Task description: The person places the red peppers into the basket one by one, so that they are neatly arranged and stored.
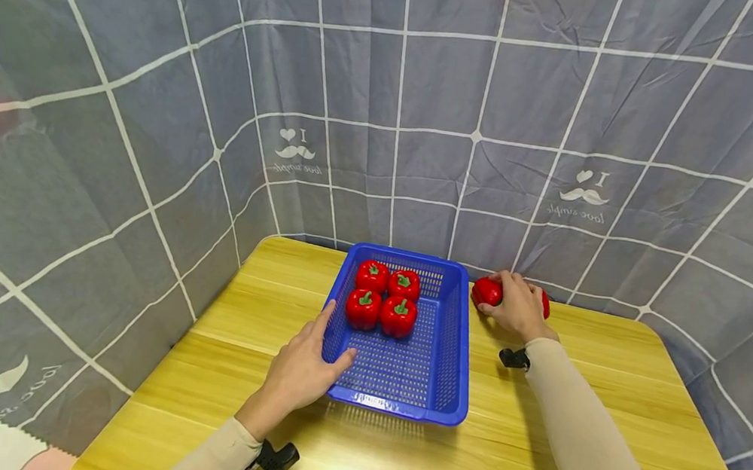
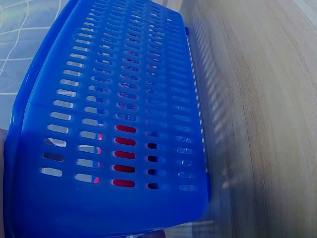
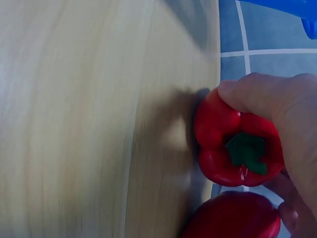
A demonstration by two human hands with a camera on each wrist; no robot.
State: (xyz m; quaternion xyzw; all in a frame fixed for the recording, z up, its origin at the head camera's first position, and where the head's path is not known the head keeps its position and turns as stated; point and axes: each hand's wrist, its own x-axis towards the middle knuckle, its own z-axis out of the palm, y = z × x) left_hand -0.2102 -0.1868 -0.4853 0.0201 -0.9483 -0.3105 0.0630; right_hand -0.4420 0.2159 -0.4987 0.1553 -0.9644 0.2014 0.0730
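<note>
In the head view, my right hand (image 1: 516,305) grips a red bell pepper (image 1: 487,292) on the tabletop near its back edge. The right wrist view shows that pepper (image 3: 210,148) with its green stem, my thumb pressed against its side. Right beside it lies another red bell pepper (image 1: 545,305), partly covered by the hand. My left hand (image 1: 302,368) rests at the left rim of a blue plastic basket (image 1: 444,415), fingers fairly straight, thumb over the inside. Several red bell peppers (image 1: 399,317) stand grouped in the basket's back left part, stems up.
The basket's perforated side wall (image 2: 104,124) fills much of the left wrist view. Everything stands on a light wooden table (image 1: 252,321). Grey curtains (image 1: 424,164) with white grid lines hang close behind the table and along its left side.
</note>
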